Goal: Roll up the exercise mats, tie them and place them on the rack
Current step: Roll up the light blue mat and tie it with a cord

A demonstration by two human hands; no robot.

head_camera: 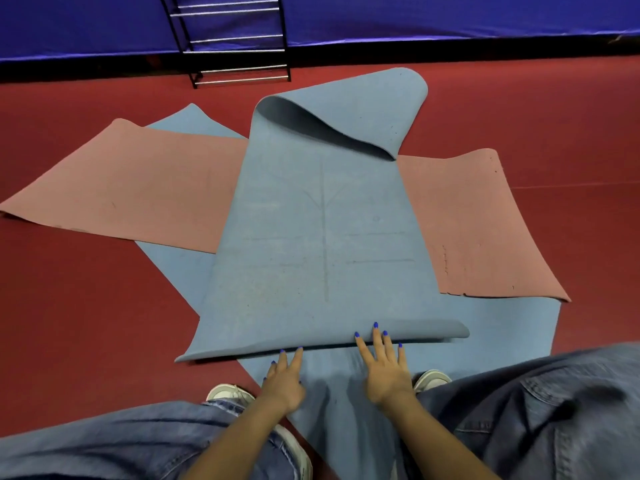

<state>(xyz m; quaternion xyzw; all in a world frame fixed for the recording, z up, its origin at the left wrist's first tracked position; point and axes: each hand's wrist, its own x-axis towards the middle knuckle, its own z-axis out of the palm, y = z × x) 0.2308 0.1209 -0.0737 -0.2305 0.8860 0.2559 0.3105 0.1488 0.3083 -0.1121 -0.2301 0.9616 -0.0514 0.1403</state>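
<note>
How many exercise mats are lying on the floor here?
3: a top blue mat by the hands, a pink mat crosswise beneath it, and a bottom blue mat under both. More could be hidden underneath.

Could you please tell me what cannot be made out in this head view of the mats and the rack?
- Rack: its top is cut off by the upper edge.
- Pink mat: its middle lies hidden under the top blue mat.
- Lower blue mat: largely covered by both other mats.
- Any tie or strap: none can be seen.
- Left hand and right hand: the palms face down, unseen.
</note>
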